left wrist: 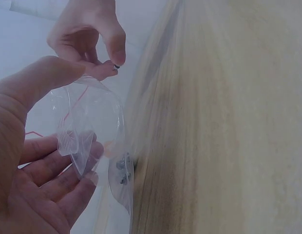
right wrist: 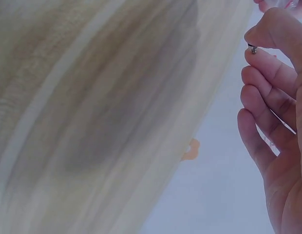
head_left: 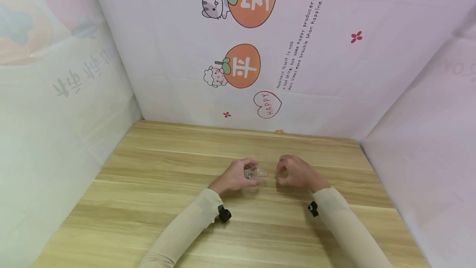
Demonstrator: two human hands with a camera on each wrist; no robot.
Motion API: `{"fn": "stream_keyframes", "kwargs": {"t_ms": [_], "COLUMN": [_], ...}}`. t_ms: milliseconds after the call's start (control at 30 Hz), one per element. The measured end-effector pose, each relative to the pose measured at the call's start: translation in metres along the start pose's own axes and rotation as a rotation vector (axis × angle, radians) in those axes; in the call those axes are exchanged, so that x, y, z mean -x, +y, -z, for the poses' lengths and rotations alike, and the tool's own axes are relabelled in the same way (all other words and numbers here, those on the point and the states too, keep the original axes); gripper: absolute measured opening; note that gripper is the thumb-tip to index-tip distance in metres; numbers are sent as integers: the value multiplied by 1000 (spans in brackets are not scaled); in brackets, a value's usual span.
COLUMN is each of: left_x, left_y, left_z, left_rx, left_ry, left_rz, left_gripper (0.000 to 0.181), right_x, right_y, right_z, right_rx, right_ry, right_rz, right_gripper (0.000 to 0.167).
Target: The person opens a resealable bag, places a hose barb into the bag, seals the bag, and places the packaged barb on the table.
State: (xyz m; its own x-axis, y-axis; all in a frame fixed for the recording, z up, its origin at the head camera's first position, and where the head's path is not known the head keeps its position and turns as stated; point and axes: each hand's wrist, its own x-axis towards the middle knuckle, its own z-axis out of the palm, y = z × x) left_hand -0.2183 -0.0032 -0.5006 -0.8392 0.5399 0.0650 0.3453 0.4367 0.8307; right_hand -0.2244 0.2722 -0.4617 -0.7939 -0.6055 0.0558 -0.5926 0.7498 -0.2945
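My left hand (head_left: 238,175) holds a clear plastic zip bag (left wrist: 95,112) between the thumb and the fingers behind it. Several small dark and silvery metal pieces (left wrist: 124,168) lie in the bag's lower part, too blurred to tell apart. To the right of the bag, and apart from it, is my right hand (head_left: 297,173). Its thumb and index finger pinch a small screw (right wrist: 253,49) with a dark head and a silvery shank. The other right-hand fingers are bent loosely in the right wrist view.
Both hands are over a light wood-grain table (head_left: 178,148). White printed cloth (head_left: 167,53) rises behind the far edge, and pale cloth walls stand at left and right. Each wrist carries a small black camera, such as the left one (head_left: 224,214).
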Motion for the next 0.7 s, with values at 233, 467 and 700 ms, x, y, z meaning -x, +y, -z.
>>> {"fn": "stream_keyframes", "kwargs": {"t_ms": [233, 467, 700], "left_x": [0, 0, -1], "left_y": [0, 0, 0], "left_z": [-1, -2, -1], "left_rx": [5, 14, 15], "left_ry": [3, 3, 3], "left_rz": [-4, -1, -12], "left_gripper": [69, 69, 69], "right_x": [-1, -6, -11], "right_y": [-7, -17, -32], "right_z": [10, 19, 29], "right_rx": [16, 66, 80], "right_ry": [27, 43, 26], "right_rz": [48, 112, 146], "right_gripper": [10, 10, 8]}}
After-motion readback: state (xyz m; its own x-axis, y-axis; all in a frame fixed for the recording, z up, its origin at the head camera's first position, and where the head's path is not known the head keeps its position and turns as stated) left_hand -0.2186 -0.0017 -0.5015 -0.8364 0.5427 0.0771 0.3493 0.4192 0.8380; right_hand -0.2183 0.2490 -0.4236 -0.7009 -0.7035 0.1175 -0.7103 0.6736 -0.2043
